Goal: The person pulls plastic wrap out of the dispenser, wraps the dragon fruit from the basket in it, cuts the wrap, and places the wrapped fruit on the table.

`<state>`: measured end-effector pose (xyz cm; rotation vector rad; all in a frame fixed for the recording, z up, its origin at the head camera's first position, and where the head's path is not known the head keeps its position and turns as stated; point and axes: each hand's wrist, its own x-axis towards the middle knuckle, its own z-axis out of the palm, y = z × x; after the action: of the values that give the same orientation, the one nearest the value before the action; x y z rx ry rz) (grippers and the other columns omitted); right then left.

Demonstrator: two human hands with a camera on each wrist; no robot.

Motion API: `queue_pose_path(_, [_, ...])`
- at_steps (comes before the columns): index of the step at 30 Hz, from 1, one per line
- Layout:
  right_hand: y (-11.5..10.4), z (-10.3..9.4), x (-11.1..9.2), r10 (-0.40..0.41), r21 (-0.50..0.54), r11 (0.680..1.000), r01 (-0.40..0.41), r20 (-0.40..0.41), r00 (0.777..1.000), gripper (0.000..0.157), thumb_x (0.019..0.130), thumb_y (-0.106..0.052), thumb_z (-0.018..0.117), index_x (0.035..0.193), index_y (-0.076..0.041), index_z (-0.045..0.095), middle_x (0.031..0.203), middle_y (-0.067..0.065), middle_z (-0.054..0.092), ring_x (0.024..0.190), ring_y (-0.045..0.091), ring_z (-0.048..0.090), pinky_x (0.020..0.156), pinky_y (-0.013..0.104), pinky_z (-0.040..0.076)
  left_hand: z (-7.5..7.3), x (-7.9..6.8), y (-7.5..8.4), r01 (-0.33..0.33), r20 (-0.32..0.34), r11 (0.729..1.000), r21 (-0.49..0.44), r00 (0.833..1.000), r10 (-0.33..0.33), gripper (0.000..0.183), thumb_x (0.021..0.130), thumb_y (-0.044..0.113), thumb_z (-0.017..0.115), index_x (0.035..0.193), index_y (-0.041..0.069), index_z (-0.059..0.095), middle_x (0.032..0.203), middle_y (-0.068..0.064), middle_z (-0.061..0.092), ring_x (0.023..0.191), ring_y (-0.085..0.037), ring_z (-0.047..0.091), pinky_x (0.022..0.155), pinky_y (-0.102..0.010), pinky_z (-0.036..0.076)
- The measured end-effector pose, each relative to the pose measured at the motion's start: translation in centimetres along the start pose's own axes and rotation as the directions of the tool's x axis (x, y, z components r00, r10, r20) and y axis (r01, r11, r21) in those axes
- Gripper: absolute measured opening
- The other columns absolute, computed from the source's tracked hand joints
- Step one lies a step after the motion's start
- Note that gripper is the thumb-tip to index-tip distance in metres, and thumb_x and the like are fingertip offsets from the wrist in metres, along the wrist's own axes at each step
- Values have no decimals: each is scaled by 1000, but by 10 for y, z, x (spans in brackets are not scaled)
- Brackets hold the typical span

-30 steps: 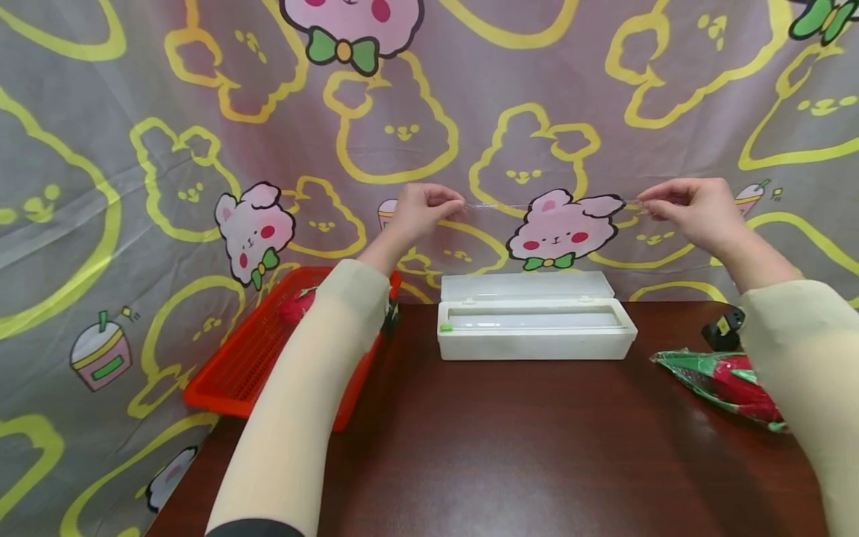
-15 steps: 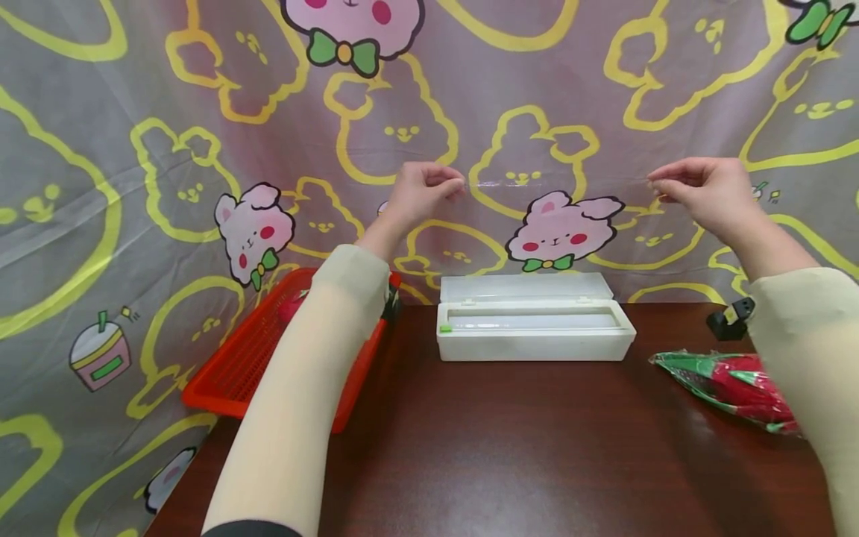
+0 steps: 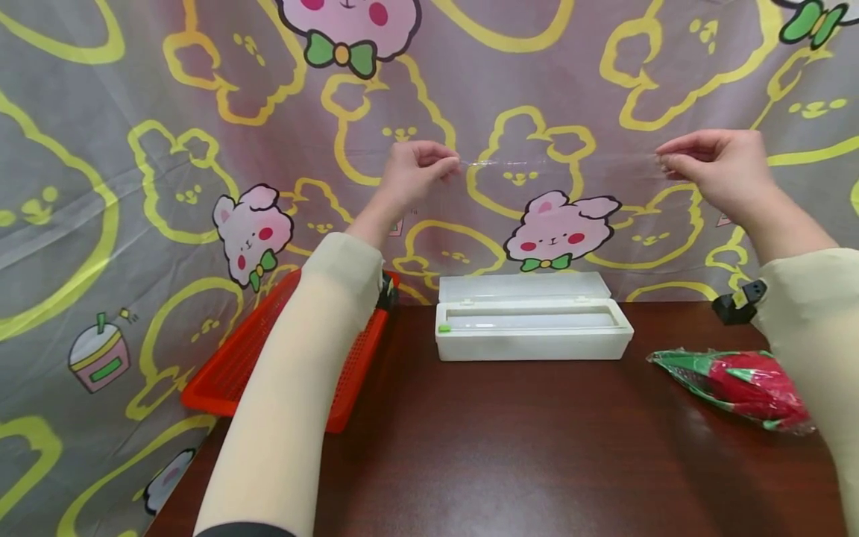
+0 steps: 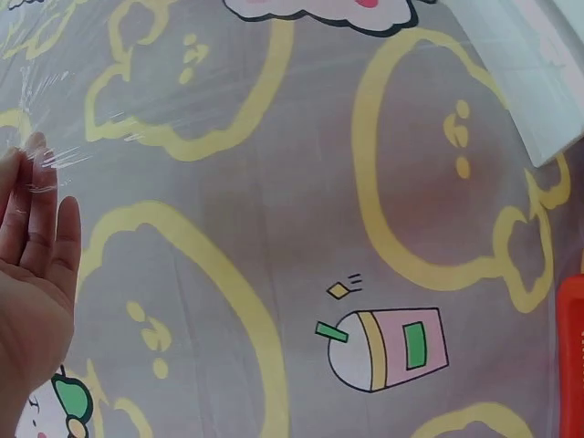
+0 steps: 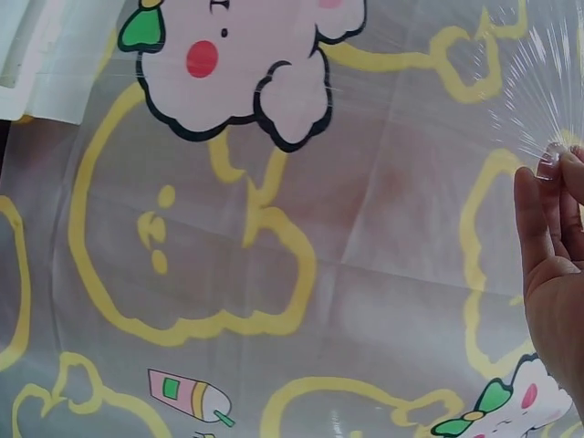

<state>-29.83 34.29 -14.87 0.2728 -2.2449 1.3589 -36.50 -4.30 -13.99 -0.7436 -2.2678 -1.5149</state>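
Between my two raised hands stretches a sheet of clear cling film point(image 3: 510, 162), its top edge a thin shiny line in the head view. My left hand point(image 3: 417, 173) pinches one corner between thumb and fingers; creases fan out from the fingertips in the left wrist view. The other corner is pinched by my right hand point(image 3: 728, 170), and the film point(image 5: 537, 87) there gathers into bright folds. Below stands a white cling film dispenser point(image 3: 537, 348), its lid point(image 3: 526, 286) raised at the back and a pale roll point(image 3: 537, 321) inside.
A red slotted basket point(image 3: 213, 403) stands at the left, partly behind my left sleeve. On the right of the brown table point(image 3: 510, 447) lies a film-wrapped dragon fruit point(image 3: 751, 380), partly covered by my right sleeve. A patterned curtain point(image 3: 590, 89) hangs behind the table.
Both hands have risen, lifting the film's edge higher above the dispenser. The right hand has also shifted right, widening the gap between them. More of the dragon fruit shows.
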Motion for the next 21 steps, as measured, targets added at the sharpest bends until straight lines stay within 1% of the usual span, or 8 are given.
queue_pose_path(1, [-2,0,0,-8,25,1000,8,0,1000,15,92,-7,65,97,-15,76,79,-19,67,69,-3,65,65,7,48,-1,0,2,4,-3,1000,2,1000,-4,18,91,15,70,102,1,73,93,-15,71,80,-18,64,79,-27,50])
queue_pose_path(5, [-7,-3,2,-20,108,994,20,0,1000,16,91,-4,65,91,-14,77,80,-16,70,69,-1,66,66,9,49,-3,1,8,8,-8,1000,-16,1000,-8,19,91,16,70,103,2,73,91,-12,71,83,-21,64,83,-29,50])
queue_pose_path(8, [-11,-5,3,-18,140,990,18,-7,1000,15,91,-4,65,91,-13,77,79,-14,70,69,0,67,66,9,49,-5,1,13,-13,-10,999,-39,1000,12,20,91,14,69,104,-1,72,88,-8,71,84,-23,64,85,-33,50])
queue_pose_path(9, [-12,-6,4,-21,151,988,22,-10,1000,14,91,-3,66,91,-12,77,79,-14,71,68,0,67,67,9,49,-6,2,14,-16,-12,999,-49,1000,15,19,91,13,69,103,-1,72,87,-7,71,83,-22,64,84,-32,51])
queue_pose_path(14, [-18,-7,7,-37,106,993,41,-42,998,14,90,-4,66,92,-14,77,79,-15,69,68,0,66,67,7,48,-10,3,20,-64,-22,994,-94,998,63,19,91,10,69,102,-6,71,84,-7,70,80,-22,64,80,-28,52])
queue_pose_path(16, [-21,-7,8,-40,84,995,45,-51,998,15,91,-5,66,93,-16,76,80,-16,68,68,-1,65,67,6,47,-12,3,22,-76,-22,992,-97,997,74,19,91,10,69,102,-6,70,84,-6,70,80,-21,64,79,-27,52])
queue_pose_path(18, [-23,-8,9,-54,79,995,58,-55,997,15,91,-5,66,93,-16,76,80,-16,68,68,-1,65,67,6,47,-14,4,25,-71,-22,992,-105,997,69,19,90,10,69,102,-5,71,85,-6,70,81,-21,64,79,-27,52])
queue_pose_path(21, [-28,-9,10,-68,87,994,72,-57,996,17,90,-4,66,92,-17,76,81,-15,68,68,-1,65,67,6,47,-16,5,28,-61,-22,992,-109,998,59,18,90,12,69,101,-3,71,87,-8,71,84,-25,63,80,-29,52])
